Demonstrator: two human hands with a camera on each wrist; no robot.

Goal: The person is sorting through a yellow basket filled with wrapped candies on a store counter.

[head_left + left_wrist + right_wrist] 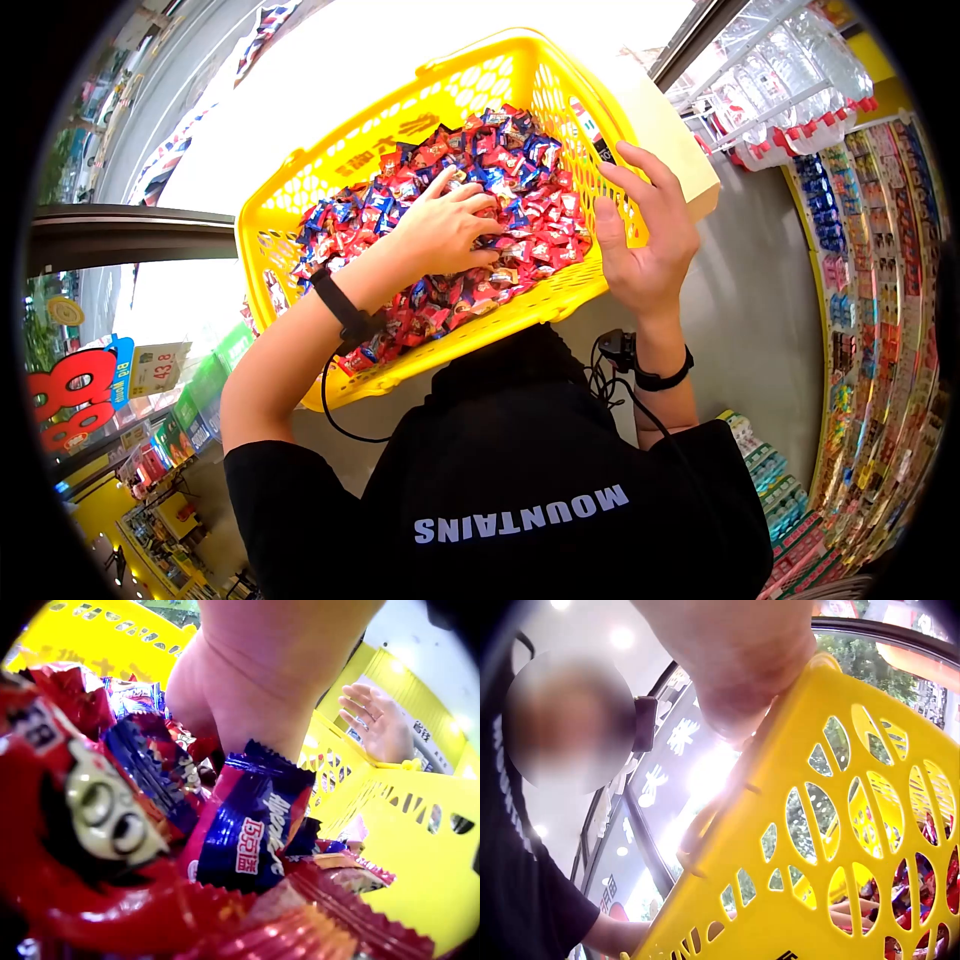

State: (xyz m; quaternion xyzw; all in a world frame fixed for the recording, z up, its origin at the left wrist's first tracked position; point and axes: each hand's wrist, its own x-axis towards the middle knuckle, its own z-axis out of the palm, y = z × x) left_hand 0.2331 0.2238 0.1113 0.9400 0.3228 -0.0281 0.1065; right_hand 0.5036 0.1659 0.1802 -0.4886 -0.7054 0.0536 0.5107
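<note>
Many red and blue wrapped candies (440,300) fill a yellow basket (560,300). My left hand (450,230) lies palm down on the candies near the middle, fingers spread and a little bent. In the left wrist view, that hand (232,697) reaches down among candies (251,825), its fingertips hidden. At the basket's right side is my right hand (650,235), its fingers apart and raised, holding nothing visible. The right wrist view shows the right hand (739,675) close against the rim of the basket (780,735); contact cannot be told.
A pale box edge (700,190) is right of the basket. Bottles (790,90) stand at the upper right, and shelves of packaged goods (880,300) line the right side. Signs (85,390) and a window frame (130,237) are at left. Cables (350,437) hang from both wrists.
</note>
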